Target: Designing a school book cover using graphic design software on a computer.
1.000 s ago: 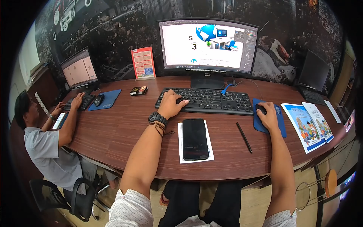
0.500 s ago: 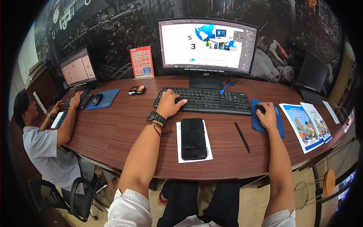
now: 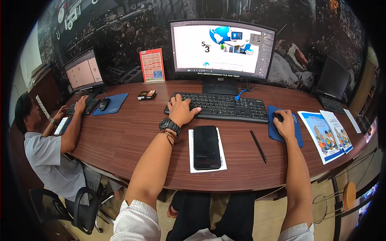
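Note:
My left hand [image 3: 181,111] lies on the left end of a black keyboard [image 3: 229,105], fingers spread over the keys and thumb stretched to the right. A dark watch and a bracelet sit on that wrist. My right hand [image 3: 284,125] is curled over a black mouse [image 3: 277,117], mostly hidden under the fingers, on a blue mouse pad [image 3: 298,139]. Behind the keyboard stands a wide monitor [image 3: 193,46] showing a design with a globe and a desk. A black phone [image 3: 207,146] rests on white paper [image 3: 191,164] between my arms. Right of it lies a black pen [image 3: 258,146].
Printed booklets [image 3: 319,134] lie right of the mouse pad. A red calendar card [image 3: 152,64] and a small dark box [image 3: 146,95] stand left of the monitor. Further left, a co-worker [image 3: 56,156] sits at another screen [image 3: 82,70]. A dark laptop [image 3: 333,80] is at the far right.
My left hand has shifted slightly on the keys, its fingers more spread. On the monitor, more dark lettering shows between the black characters. My right hand stays on the mouse.

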The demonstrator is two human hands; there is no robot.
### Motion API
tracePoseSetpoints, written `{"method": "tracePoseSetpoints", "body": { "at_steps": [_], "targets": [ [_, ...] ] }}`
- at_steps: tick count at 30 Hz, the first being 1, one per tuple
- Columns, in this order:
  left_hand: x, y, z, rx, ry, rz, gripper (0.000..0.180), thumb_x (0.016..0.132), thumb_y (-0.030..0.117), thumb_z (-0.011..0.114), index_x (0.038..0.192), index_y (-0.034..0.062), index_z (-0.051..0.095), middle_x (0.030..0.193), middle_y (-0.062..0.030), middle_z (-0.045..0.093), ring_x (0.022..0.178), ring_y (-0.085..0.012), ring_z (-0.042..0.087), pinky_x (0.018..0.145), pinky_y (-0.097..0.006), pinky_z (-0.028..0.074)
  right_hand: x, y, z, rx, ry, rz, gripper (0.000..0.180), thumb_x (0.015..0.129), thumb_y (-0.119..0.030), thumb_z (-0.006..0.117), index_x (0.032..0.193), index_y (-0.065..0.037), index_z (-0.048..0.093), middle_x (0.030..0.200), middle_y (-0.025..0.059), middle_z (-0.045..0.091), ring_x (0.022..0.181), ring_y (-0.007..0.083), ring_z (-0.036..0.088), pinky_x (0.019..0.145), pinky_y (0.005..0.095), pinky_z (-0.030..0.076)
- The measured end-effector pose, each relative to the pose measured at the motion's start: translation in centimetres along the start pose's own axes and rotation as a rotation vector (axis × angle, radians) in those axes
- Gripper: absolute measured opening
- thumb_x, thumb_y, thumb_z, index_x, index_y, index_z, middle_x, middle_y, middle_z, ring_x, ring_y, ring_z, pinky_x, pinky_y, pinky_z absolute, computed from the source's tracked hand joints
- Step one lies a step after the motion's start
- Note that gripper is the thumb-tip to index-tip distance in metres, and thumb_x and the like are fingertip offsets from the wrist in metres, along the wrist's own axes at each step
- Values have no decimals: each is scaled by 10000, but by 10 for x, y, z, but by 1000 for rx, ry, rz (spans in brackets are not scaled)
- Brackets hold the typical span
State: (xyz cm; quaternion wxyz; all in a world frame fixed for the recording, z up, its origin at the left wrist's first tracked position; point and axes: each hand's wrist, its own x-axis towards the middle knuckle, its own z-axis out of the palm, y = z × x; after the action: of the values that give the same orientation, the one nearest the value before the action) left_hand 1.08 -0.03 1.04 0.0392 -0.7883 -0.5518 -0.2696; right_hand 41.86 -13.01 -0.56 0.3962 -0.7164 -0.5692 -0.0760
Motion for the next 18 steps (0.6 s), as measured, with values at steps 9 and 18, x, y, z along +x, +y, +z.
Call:
{"method": "tracePoseSetpoints", "body": {
  "at_steps": [9,18],
  "targets": [
    [6,27,-5,-7,-247,-225,818,851,776,484,1373,153,576,1497,-296,269,1407,-521,214,1103,-670,212,-2,-1,4,7,14,-1,344,795,-196,653,1116,-76,685,1200,148,560,1132,357,571,964,425,469],
    [4,5,2,68,-117,-248,895,860,774,468,1414,72,507,1445,-302,325,1327,-485,321,1053,-653,270,1,1,3,-15,20,-8,345,807,-204,673,1123,-67,696,1196,162,561,1126,356,573,965,424,465]
  ]
}}
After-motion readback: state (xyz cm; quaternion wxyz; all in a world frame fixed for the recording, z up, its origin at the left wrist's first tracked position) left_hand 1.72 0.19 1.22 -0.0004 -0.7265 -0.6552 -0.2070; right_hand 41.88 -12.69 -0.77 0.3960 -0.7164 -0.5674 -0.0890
